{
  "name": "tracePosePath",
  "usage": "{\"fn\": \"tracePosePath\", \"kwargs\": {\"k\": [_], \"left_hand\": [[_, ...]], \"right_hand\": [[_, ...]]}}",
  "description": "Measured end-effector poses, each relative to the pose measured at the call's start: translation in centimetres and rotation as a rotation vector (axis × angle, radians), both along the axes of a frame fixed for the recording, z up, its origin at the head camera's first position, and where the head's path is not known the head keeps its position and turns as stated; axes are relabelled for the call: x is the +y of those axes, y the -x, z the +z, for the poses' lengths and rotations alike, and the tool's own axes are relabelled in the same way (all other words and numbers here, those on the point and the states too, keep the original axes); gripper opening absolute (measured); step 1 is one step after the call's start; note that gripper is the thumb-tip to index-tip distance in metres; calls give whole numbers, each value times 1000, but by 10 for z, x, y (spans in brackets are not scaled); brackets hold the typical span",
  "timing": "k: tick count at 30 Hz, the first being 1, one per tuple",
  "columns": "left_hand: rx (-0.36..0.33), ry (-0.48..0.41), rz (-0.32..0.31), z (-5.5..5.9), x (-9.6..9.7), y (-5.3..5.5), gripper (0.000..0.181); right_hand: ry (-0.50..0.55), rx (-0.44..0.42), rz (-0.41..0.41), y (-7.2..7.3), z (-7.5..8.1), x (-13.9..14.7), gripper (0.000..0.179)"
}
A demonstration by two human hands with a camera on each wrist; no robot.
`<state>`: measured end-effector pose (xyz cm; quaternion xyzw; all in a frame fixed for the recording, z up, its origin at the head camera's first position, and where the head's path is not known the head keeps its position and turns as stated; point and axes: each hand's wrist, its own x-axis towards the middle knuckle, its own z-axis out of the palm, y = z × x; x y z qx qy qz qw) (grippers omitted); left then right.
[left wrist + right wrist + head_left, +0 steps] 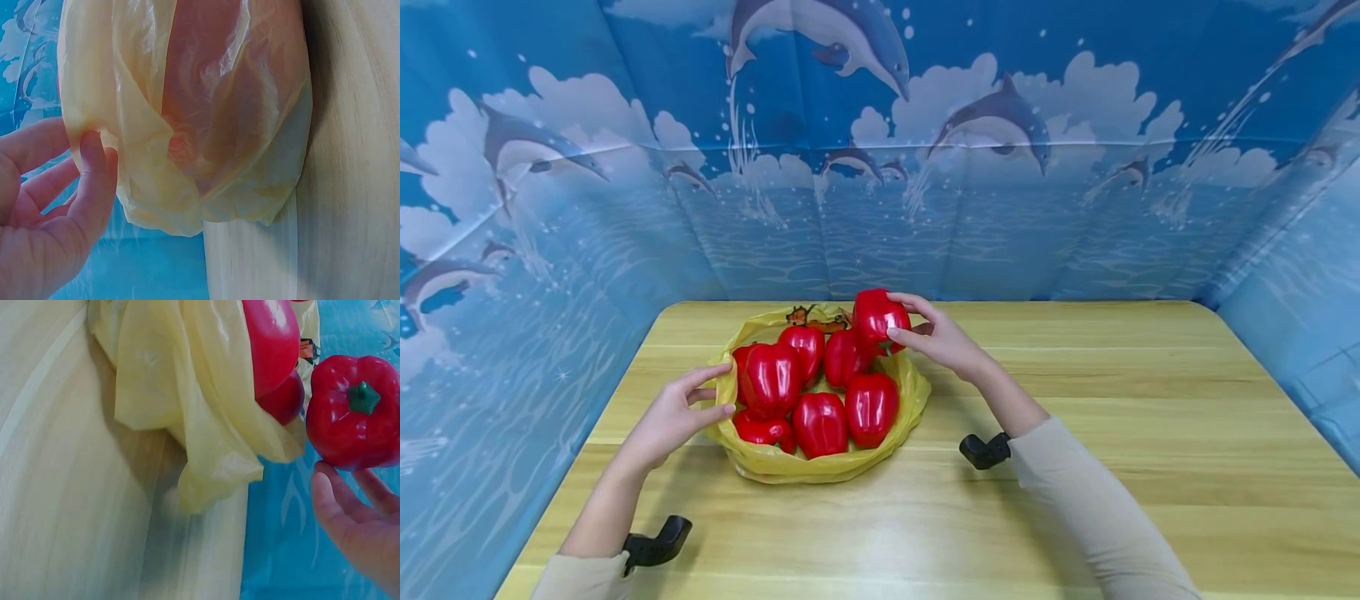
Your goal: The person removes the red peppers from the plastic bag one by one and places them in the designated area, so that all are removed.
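A yellow plastic bag (790,471) lies wide-mouthed on the table, with several glossy red bell peppers (820,425) inside. My left hand (673,417) pinches the bag's left rim between thumb and fingers; in the left wrist view that hand (56,200) has the thin yellow film (144,169) between its fingertips. At the bag's far right side my right hand (943,337) holds one red bell pepper (878,317) above the others. The right wrist view shows this pepper (356,434) with its green stem, gripped from one side by the fingers.
The bag stands on a light wood-grain table (1075,392), left of its middle and near the back edge. Behind and beside the table hangs a blue cloth (880,225) printed with dolphins. A black wrist mount (658,542) juts from each forearm.
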<state>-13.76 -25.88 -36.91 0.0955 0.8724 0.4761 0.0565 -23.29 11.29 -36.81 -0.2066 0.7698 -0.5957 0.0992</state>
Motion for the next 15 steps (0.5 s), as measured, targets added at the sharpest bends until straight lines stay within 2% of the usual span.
{"fn": "tracePosePath", "kwargs": {"k": [15], "left_hand": [[-9, -2, 13, -1, 0, -1, 60]], "right_hand": [[82, -94, -90, -1, -5, 29, 57]]}}
